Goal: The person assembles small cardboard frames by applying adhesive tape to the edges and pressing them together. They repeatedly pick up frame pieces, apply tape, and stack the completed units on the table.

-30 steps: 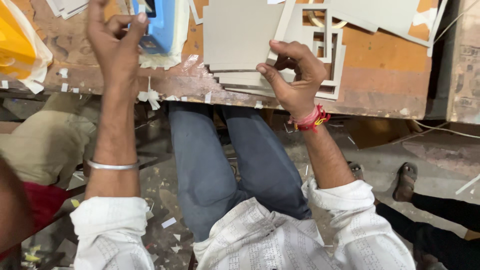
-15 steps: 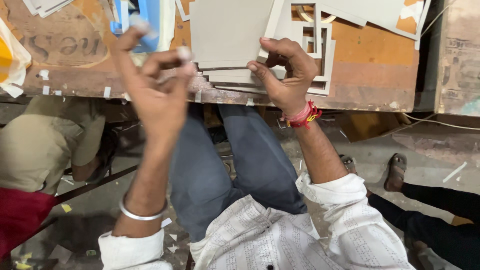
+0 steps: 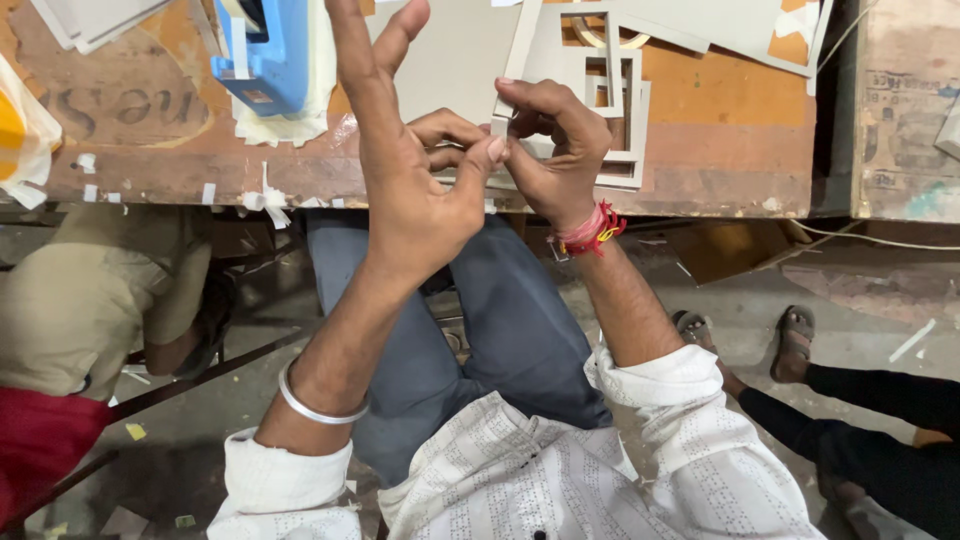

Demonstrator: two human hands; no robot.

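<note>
The left hand (image 3: 415, 190) has joined the right hand (image 3: 555, 150), both fingers pinching the grey card strip (image 3: 520, 50) at the table edge (image 3: 700, 195).

Blue tape dispenser (image 3: 262, 55) on worn wooden table (image 3: 720, 130); sandalled feet (image 3: 745, 335) on floor.

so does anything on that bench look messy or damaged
Yes. Torn white tape scraps hang along the front edge of the worn orange-brown wooden bench, whose surface is scuffed and patchy. Grey cardboard frame cut-outs lie overlapping and askew behind the right hand. Nothing looks spilled.
</note>
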